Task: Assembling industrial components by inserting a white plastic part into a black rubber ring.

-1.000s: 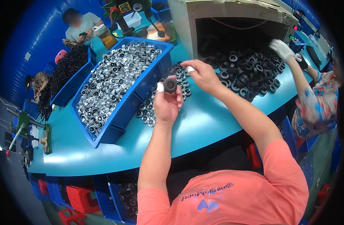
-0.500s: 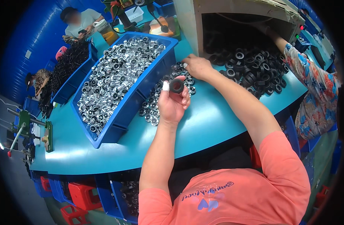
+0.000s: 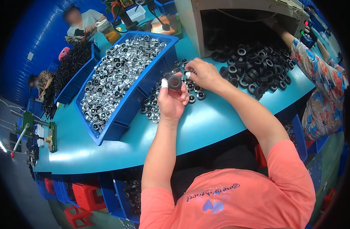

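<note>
My left hand (image 3: 172,101), with white tape on the thumb, grips a black rubber ring (image 3: 169,82) that faces up. Just to its right, my right hand (image 3: 206,74) bends its fingers together over loose metal parts; white tape wraps one finger. What its fingertips hold, if anything, I cannot make out. Round silver parts with dark centres (image 3: 200,95) lie loose around both hands. Beside them stands a long blue bin (image 3: 123,122) heaped with the same silver parts.
A pile of black rings (image 3: 255,72) lies at the right, before a box-like machine (image 3: 198,32) with a dark opening. A co-worker's patterned sleeve (image 3: 310,63) reaches in there. A hand press (image 3: 28,128) stands far left. Red stools (image 3: 87,194) and blue crates (image 3: 114,198) sit below the table.
My right hand has drawn back nearer to my left hand, its fingers bent over the loose metal parts. My left hand still holds the ring, turned slightly. The view has shifted a little.
</note>
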Available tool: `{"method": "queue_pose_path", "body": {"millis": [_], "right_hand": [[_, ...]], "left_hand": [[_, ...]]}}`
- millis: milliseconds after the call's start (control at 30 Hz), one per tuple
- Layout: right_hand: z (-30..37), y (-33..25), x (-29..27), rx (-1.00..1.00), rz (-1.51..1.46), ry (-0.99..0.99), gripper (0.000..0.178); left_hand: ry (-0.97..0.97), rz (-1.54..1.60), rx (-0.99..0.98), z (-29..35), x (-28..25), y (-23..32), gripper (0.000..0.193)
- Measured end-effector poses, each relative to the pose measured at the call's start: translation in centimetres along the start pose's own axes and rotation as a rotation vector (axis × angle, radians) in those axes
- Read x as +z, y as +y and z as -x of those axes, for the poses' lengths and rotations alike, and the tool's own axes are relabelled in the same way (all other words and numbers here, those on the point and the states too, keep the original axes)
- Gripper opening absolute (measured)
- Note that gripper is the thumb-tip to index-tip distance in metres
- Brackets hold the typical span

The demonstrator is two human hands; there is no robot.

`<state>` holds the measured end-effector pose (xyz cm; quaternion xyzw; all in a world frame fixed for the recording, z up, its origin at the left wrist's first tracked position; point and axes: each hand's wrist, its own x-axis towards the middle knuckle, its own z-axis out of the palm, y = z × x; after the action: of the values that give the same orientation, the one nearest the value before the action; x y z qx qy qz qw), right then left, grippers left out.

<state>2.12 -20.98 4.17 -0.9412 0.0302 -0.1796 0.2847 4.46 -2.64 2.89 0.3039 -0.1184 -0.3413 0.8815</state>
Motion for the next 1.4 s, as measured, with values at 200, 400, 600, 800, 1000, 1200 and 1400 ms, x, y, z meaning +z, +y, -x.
{"method": "queue_pose_path", "body": {"millis": [200, 400, 600, 800, 1000, 1200, 1400], "right_hand": [[0.0, -0.8, -2.0, 0.091, -0.501, -0.023, 0.033], [0.9, -1.0, -1.6, 0.286, -1.102, -0.137, 0.033], [1.3, -0.7, -0.9, 0.222, -1.257, -0.155, 0.034], [1.6, -0.6, -0.6, 0.185, -1.299, -0.21, 0.032], [1.8, -1.1, -0.6, 0.157, -1.281, -0.211, 0.032], [1.7, -0.7, -0.2, 0.17, -1.309, -0.209, 0.03], [1.7, -0.5, -0.1, 0.157, -1.33, -0.205, 0.029]], "left_hand": [[-0.002, 0.0, 0.004, -0.3, -0.4, 0.0, 0.056], [-0.007, -0.016, 0.007, -0.4, -0.6, 0.0, 0.056], [-0.001, -0.021, 0.011, -0.4, -0.6, 0.1, 0.054], [0.008, -0.068, 0.054, -0.3, -0.3, 0.0, 0.052], [0.059, -0.111, 0.057, -0.3, -0.1, -0.1, 0.052], [0.035, -0.085, 0.039, -0.3, -0.7, -0.1, 0.057], [0.045, -0.076, 0.049, -0.3, -0.7, 0.0, 0.062]]}}
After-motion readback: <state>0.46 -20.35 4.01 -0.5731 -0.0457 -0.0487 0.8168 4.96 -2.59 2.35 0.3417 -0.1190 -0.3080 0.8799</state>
